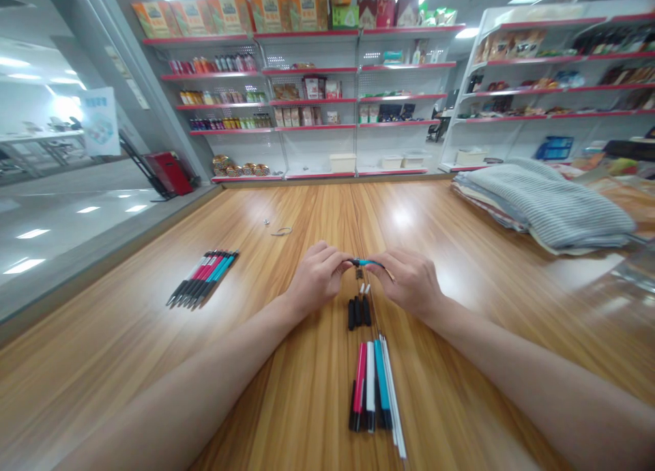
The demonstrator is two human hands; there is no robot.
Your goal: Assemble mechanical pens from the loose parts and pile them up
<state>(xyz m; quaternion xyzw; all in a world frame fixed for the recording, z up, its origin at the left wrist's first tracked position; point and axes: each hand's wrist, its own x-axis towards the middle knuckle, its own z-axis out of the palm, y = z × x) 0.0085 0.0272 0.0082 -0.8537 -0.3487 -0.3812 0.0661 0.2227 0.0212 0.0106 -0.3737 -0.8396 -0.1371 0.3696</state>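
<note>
A blue pen with a black section (365, 261) spans the gap between my hands, level above the wooden table. My left hand (320, 273) pinches its black end, and my right hand (406, 278) pinches the blue end; fingers cover much of it. Just below lie small dark parts (359, 274) and short white pieces (365, 289). Black rubber grips (359, 312) sit in a row nearer to me. Closer still are a pink pen barrel (361, 382), a white barrel (370, 382), a blue barrel (381, 382) and thin white refills (393, 403).
Several assembled pens (203, 278) lie side by side on the left of the table (245, 362). A wire loop (281, 231) and a tiny metal piece (266, 222) are farther back. Folded cloths (547, 205) occupy the right rear. Stocked shelves (317, 101) stand behind.
</note>
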